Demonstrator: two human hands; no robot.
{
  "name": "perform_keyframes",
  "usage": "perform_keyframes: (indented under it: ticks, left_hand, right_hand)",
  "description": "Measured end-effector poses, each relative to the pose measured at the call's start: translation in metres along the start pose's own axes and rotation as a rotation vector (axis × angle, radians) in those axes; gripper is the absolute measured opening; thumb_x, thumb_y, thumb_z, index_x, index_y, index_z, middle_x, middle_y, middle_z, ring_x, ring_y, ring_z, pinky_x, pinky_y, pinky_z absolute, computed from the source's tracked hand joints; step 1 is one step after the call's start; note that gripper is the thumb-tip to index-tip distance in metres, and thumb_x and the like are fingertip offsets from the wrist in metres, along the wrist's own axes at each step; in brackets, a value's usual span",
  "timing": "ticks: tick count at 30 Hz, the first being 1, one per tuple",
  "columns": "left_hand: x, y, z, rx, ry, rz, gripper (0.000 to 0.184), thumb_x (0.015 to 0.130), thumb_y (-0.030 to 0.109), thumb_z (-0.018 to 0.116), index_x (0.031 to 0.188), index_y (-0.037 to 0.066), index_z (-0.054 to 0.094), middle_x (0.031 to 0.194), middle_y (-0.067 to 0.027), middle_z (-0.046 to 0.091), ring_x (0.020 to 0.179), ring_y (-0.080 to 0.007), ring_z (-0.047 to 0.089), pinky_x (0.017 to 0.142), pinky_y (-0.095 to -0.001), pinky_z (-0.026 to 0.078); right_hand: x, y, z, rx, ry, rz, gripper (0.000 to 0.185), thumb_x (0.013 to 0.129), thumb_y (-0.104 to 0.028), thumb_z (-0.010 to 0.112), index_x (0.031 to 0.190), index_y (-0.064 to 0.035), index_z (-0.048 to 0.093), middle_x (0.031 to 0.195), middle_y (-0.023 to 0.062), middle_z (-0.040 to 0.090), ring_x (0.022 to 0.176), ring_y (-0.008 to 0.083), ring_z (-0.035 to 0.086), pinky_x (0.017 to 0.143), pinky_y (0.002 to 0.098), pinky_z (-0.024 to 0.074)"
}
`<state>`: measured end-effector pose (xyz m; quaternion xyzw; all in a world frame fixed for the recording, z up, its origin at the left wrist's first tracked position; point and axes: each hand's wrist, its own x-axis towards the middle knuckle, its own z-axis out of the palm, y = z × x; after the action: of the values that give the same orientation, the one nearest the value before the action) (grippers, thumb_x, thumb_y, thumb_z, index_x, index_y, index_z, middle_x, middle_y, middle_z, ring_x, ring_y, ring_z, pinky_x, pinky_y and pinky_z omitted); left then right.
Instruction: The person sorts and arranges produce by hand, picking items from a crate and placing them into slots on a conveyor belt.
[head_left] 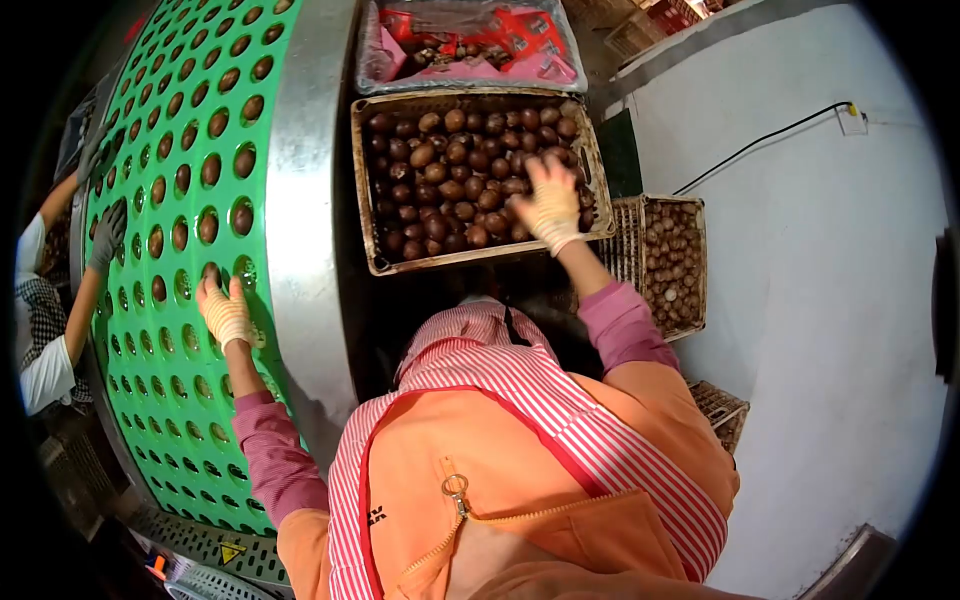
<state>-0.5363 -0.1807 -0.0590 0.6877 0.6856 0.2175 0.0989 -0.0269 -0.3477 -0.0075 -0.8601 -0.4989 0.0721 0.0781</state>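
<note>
Head view — left hand (228, 308), grip unclear; right hand (552, 203), spread over one crate (364, 185)

Brown rounded items (470, 182), glossy, filling crate (440, 262)

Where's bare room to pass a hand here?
Upper metal strip, between green panel and brown crate: bare, may slope. Crowded: the crate, packed with round brown items below the right hand; the panel's far edge, with a co-worker's gloved hands.
</note>
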Motion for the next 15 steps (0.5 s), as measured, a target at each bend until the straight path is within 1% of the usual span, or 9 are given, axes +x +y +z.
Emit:
perform_keyframes:
  ticks: [1,2,4,6,8,10,12,13,15]
  left_hand:
    - [0.002,0.023,-0.005,0.084,0.002,-0.021,0.051,0.085,0.014,0.070,0.131,0.004,0.051,0.130,-0.0188,0.053,0.119,-0.0358,0.052,0.101,-0.0420,0.045]
    - [0.001,0.050,-0.006,0.005,0.061,0.098,0.052,0.084,0.014,0.071,0.132,0.003,0.051,0.130,-0.0190,0.053,0.119,-0.0348,0.052,0.101,-0.0417,0.044]
    - [-0.005,0.113,0.001,-0.147,0.178,0.335,0.056,0.083,0.014,0.071,0.133,0.003,0.049,0.130,-0.0196,0.053,0.119,-0.0330,0.053,0.101,-0.0409,0.044]
    - [-0.021,0.181,0.022,-0.412,-0.087,0.175,0.065,0.080,0.017,0.075,0.137,0.003,0.046,0.129,-0.0202,0.053,0.120,-0.0315,0.053,0.103,-0.0399,0.041]
    - [-0.032,0.235,0.048,-0.470,-0.303,0.389,0.067,0.077,0.016,0.075,0.135,0.000,0.044,0.134,-0.0223,0.049,0.123,-0.0396,0.048,0.105,-0.0439,0.040]
    - [-0.034,0.270,0.082,-0.308,-0.369,0.614,0.074,0.076,0.018,0.077,0.139,0.004,0.042,0.139,-0.0222,0.045,0.128,-0.0414,0.044,0.108,-0.0441,0.038]
    - [-0.031,0.316,0.096,-0.157,-0.611,0.453,0.082,0.073,0.022,0.079,0.143,0.011,0.038,0.147,-0.0199,0.037,0.133,-0.0412,0.038,0.110,-0.0458,0.035]
    - [-0.027,0.326,0.113,-0.030,-0.641,0.460,0.087,0.072,0.023,0.080,0.145,0.013,0.035,0.150,-0.0187,0.034,0.134,-0.0403,0.037,0.109,-0.0468,0.036]
    - [-0.015,0.343,0.144,0.191,-0.710,0.494,0.095,0.069,0.026,0.082,0.149,0.019,0.030,0.154,-0.0158,0.028,0.138,-0.0378,0.033,0.108,-0.0502,0.037]
  right_hand:
    - [0.011,0.018,-0.009,0.041,-0.028,0.041,0.076,0.074,-0.028,0.077,0.140,-0.0175,0.043,0.148,0.0179,0.032,0.132,0.0398,0.035,0.105,0.0630,0.0348]
    - [0.026,0.040,-0.001,-0.038,-0.038,0.074,0.083,0.072,-0.031,0.080,0.144,-0.0207,0.039,0.152,0.0168,0.028,0.134,0.0399,0.034,0.104,0.0620,0.0358]
    - [0.055,0.074,0.013,0.080,-0.126,0.113,0.091,0.070,-0.033,0.082,0.147,-0.0240,0.035,0.154,0.0157,0.026,0.136,0.0402,0.031,0.103,0.0623,0.0365]
    - [0.077,0.086,0.025,0.045,-0.261,0.112,0.098,0.069,-0.035,0.083,0.150,-0.0260,0.030,0.154,0.0165,0.026,0.137,0.0397,0.031,0.104,0.0613,0.0337]
    - [0.094,0.083,0.029,-0.078,-0.372,0.077,0.099,0.068,-0.035,0.084,0.150,-0.0263,0.030,0.154,0.0174,0.026,0.138,0.0391,0.030,0.105,0.0605,0.0320]
    - [0.095,0.071,0.021,-0.129,-0.367,0.079,0.096,0.068,-0.040,0.083,0.149,-0.0287,0.033,0.153,0.0170,0.029,0.135,0.0374,0.033,0.103,0.0595,0.0325]
    - [0.094,0.078,0.021,-0.156,-0.368,-0.016,0.091,0.069,-0.043,0.081,0.147,-0.0289,0.038,0.148,0.0166,0.035,0.131,0.0369,0.037,0.101,0.0601,0.0340]
    - [0.092,0.082,0.021,-0.178,-0.356,-0.052,0.083,0.069,-0.044,0.080,0.142,-0.0275,0.045,0.141,0.0155,0.043,0.127,0.0376,0.039,0.101,0.0570,0.0372]
    - [0.095,0.088,0.020,-0.090,-0.367,-0.101,0.080,0.069,-0.044,0.080,0.140,-0.0264,0.048,0.137,0.0146,0.046,0.126,0.0386,0.039,0.102,0.0534,0.0391]
